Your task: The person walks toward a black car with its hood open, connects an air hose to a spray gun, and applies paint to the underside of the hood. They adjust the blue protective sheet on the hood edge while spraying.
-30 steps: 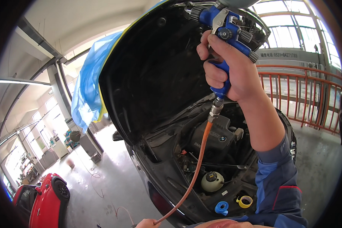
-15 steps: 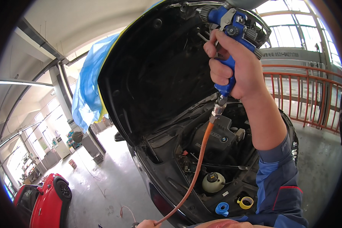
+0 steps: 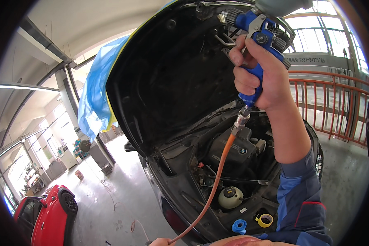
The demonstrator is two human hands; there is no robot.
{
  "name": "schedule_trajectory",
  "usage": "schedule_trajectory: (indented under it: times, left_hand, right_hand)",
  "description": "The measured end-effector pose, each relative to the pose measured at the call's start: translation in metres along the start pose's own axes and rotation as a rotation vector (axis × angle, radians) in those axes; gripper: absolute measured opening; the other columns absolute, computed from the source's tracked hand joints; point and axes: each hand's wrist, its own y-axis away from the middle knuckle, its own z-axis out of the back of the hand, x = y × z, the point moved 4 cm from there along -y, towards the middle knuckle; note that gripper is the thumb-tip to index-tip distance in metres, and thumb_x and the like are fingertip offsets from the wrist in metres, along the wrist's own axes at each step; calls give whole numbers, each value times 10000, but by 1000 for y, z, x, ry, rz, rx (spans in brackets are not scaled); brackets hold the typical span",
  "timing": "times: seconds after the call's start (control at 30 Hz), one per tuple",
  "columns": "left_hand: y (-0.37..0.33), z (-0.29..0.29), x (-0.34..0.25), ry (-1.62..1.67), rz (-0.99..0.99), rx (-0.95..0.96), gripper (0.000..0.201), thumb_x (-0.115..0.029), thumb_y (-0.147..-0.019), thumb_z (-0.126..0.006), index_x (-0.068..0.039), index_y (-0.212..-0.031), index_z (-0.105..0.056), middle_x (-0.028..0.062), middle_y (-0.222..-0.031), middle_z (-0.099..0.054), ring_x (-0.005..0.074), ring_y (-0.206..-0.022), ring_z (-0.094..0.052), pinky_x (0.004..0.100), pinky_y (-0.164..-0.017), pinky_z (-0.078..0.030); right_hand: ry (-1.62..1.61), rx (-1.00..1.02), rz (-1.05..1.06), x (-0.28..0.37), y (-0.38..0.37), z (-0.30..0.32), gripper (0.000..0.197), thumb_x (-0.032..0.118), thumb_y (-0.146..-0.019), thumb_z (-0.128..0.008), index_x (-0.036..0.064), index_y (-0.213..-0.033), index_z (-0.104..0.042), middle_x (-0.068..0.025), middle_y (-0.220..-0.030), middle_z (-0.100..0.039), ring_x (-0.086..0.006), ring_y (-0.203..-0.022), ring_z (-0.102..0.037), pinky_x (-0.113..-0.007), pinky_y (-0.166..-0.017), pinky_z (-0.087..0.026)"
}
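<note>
My right hand (image 3: 264, 78) is raised before the propped-up black hood (image 3: 164, 78), wrapped round the grip of a blue spray gun (image 3: 253, 84). The gun's nozzle points left, and part of a grey cup (image 3: 281, 6) shows above it. From a metal coupling under the grip, an orange air hose (image 3: 217, 180) hangs down in a curve to the lower edge. There my left hand (image 3: 160, 242) is closed on the hose, mostly cut off by the frame. Blue film (image 3: 100, 90) with a yellow edge covers the hood's outer side.
Below the hood lies the open engine bay, with an engine cover (image 3: 229, 149) and a pale round reservoir (image 3: 229, 198). Blue tape (image 3: 239, 226) and yellow tape (image 3: 265, 220) rest on its front edge. An orange railing (image 3: 328, 98) stands right, a red car (image 3: 49, 217) lower left.
My right hand and the spray gun have shifted slightly right and down, with the upper hose following. More of the grey cup shows. My left hand stays on the hose.
</note>
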Motion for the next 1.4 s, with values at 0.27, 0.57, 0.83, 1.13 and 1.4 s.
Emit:
schedule_trajectory:
  times: [0.27, 0.57, 0.83, 1.13, 1.4]
  left_hand:
    - [-25, -42, 42, 57, -153, -22, 252, -215, -866, -556, -11, -837, -701, 235, -810, -668, 426, -782, -639, 510, -718, -505]
    - [-5, 1, -4, 52, -14, 20, 268, -231, -856, -559, -10, -847, -710, 251, -818, -667, 434, -794, -642, 512, -723, -506]
    - [-5, -1, 4, 3, 23, 4, 319, -285, -871, -557, -7, -830, -709, 256, -803, -661, 440, -786, -638, 516, -719, -503]
    - [-6, -8, 3, -23, 24, 2, 383, -346, -888, -555, -3, -811, -707, 261, -787, -654, 446, -777, -634, 521, -714, -500]
    - [-3, -9, 7, -50, 26, -5, 443, -400, -904, -553, 1, -794, -706, 266, -772, -649, 451, -769, -630, 526, -710, -497]
  right_hand:
    - [-9, 46, 0, 2, -3, 0, 165, 249, -1020, -468, 98, -1069, -513, -27, -872, -516, -35, -450, -368, -199, -409, -305]
    - [45, 82, -38, -5, -7, -13, 193, 265, -1015, -484, 90, -1082, -533, -43, -865, -527, -39, -441, -374, -200, -395, -298]
    - [3, 5, 29, 2, -10, 1, 178, 257, -1009, -494, 84, -1040, -520, -16, -853, -519, -32, -449, -378, -199, -409, -311]
    - [22, -16, -11, -1, -8, -7, 176, 251, -1015, -484, 80, -1044, -513, -21, -847, -520, -35, -448, -378, -199, -411, -310]
    - [-10, 92, -91, -7, -6, -19, 180, 258, -987, -539, 79, -1013, -540, -26, -825, -550, -45, -440, -394, -211, -399, -303]
